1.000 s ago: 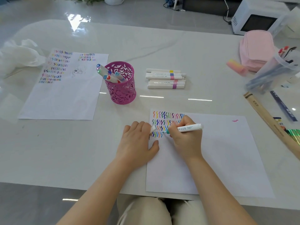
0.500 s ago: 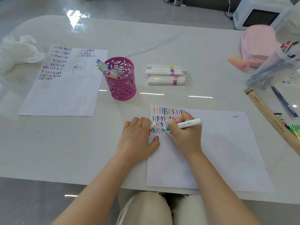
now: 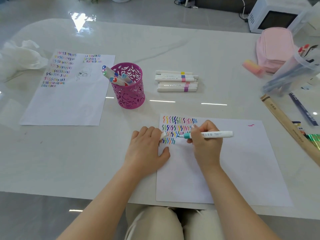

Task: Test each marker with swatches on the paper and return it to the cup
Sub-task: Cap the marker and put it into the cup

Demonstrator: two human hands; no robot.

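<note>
Marker (image 3: 209,134) tip lifted slightly; right hand (image 3: 206,144) grips it over paper (image 3: 242,161)

A white-barrelled marker with a teal collar (image 3: 207,134) is held nearly level, its tip set on a white sheet of paper (image 3: 242,161) bearing rows of coloured squiggle swatches at its upper left. Several markers are stood tilted in a magenta perforated metal cup (image 3: 129,94).

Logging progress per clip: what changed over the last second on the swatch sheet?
Very little. The right hand keeps the teal marker, tip near the third swatch row; no new swatch is clear. The left hand still holds the cap on the paper. The cup stayed put.
</note>
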